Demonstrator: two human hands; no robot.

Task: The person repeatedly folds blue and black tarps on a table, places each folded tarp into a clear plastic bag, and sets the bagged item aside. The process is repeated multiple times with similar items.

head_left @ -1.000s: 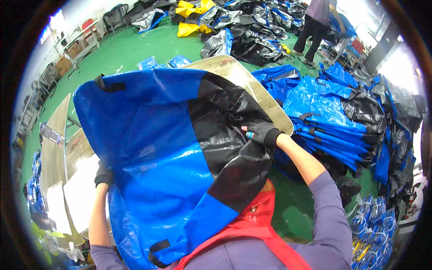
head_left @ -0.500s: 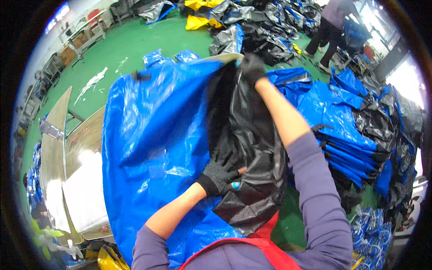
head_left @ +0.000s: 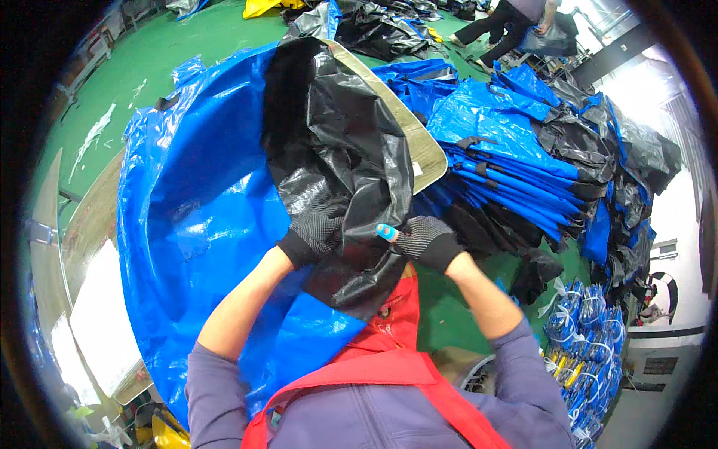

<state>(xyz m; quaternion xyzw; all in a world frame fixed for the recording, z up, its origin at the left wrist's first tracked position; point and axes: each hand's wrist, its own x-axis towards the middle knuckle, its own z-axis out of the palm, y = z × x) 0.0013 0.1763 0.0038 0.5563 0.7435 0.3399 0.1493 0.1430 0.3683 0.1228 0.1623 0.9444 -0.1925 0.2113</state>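
A large glossy blue-and-black tarpaulin piece (head_left: 202,172) lies spread in front of me, its black part (head_left: 359,135) folded and creased along the right side. My left hand (head_left: 318,230), in a dark knitted glove, is closed on the black part near its lower middle. Opposite it, my right hand (head_left: 426,239), gloved alike, has its fingers pinched on the black part's right edge. A small light-blue piece (head_left: 387,232) shows right beside the right fingertips; what it is I cannot make out. Beneath the tarpaulin, the board-like table top (head_left: 428,159) juts out at the upper right.
To the right stands a stack of folded blue-and-black tarpaulin pieces (head_left: 508,172). Tied blue bundles (head_left: 587,329) sit at the lower right. Shiny metal-like panels (head_left: 90,299) are on the left. Farther off, a person (head_left: 508,26) bends near heaped tarpaulin (head_left: 381,34) on the green floor.
My right hand has come down from the far edge of the tarpaulin to its near right edge, close to the left hand. The black part now lies farther left, uncovering a table corner.
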